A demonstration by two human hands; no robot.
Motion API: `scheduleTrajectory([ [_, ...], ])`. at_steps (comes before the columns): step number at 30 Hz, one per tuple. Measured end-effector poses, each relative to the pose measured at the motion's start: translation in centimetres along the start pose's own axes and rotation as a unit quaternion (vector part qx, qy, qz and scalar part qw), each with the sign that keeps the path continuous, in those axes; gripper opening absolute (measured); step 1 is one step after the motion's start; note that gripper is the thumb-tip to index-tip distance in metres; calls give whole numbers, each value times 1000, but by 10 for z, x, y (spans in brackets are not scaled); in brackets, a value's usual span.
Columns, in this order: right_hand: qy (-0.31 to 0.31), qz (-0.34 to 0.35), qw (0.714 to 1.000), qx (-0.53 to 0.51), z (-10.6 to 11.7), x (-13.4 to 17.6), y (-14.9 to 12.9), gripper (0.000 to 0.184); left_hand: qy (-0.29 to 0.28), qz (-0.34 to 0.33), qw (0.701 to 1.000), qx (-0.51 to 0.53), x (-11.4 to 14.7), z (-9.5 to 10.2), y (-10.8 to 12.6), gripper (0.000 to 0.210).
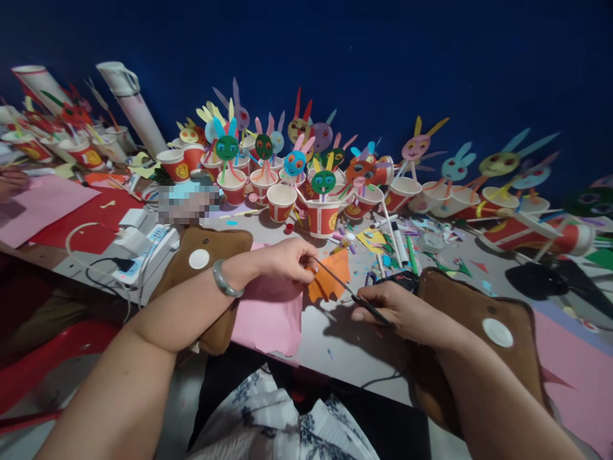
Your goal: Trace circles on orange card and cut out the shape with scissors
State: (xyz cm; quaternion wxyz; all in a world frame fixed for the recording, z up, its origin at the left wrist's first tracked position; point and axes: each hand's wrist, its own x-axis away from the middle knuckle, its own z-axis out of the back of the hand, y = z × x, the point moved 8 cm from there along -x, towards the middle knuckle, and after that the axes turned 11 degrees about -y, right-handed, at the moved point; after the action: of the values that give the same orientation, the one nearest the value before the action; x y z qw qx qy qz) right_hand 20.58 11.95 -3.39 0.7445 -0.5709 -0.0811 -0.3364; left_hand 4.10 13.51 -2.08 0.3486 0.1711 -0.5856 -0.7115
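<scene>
An orange piece of paper (pixel 331 276) with a jagged edge is pinched in the fingers of my left hand (pixel 299 260). Wrapped round the dark handles of a pair of scissors (pixel 357 298) is my right hand (pixel 390 310). The scissors' blades point up and left, across the orange paper toward my left fingertips. Whether the blades are parted I cannot tell. A sheet of pink paper (pixel 271 316) lies on the table under my left wrist. Both forearms rest over brown cushions, the left cushion (pixel 220 241) and the right cushion (pixel 479 306).
Paper cups (pixel 322 218) with paper rabbit faces line the back of the table. Markers (pixel 398 243) and paper scraps (pixel 431 241) lie beyond my right hand. At the left are a power strip (pixel 148 255), red paper (pixel 112 211) and another person's hand (pixel 9 185).
</scene>
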Motion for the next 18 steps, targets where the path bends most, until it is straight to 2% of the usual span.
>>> scheduleTrajectory([
  [5,156,25,987,-19,24,2,3,50,44,8,999,12,-2,9,-10,9],
  [8,272,38,961,-39,40,11,7,45,67,-42,996,32,-1,11,4,10],
  [10,308,51,948,-66,44,14,9,46,50,-86,993,66,1,8,16,13],
  [12,306,52,945,-105,44,13,11,53,21,-117,988,97,3,2,26,18],
  [14,276,45,950,-139,40,8,11,57,4,-138,984,110,6,-2,32,21],
  [18,217,59,955,-193,33,2,10,51,8,-153,981,121,7,-1,32,20],
])
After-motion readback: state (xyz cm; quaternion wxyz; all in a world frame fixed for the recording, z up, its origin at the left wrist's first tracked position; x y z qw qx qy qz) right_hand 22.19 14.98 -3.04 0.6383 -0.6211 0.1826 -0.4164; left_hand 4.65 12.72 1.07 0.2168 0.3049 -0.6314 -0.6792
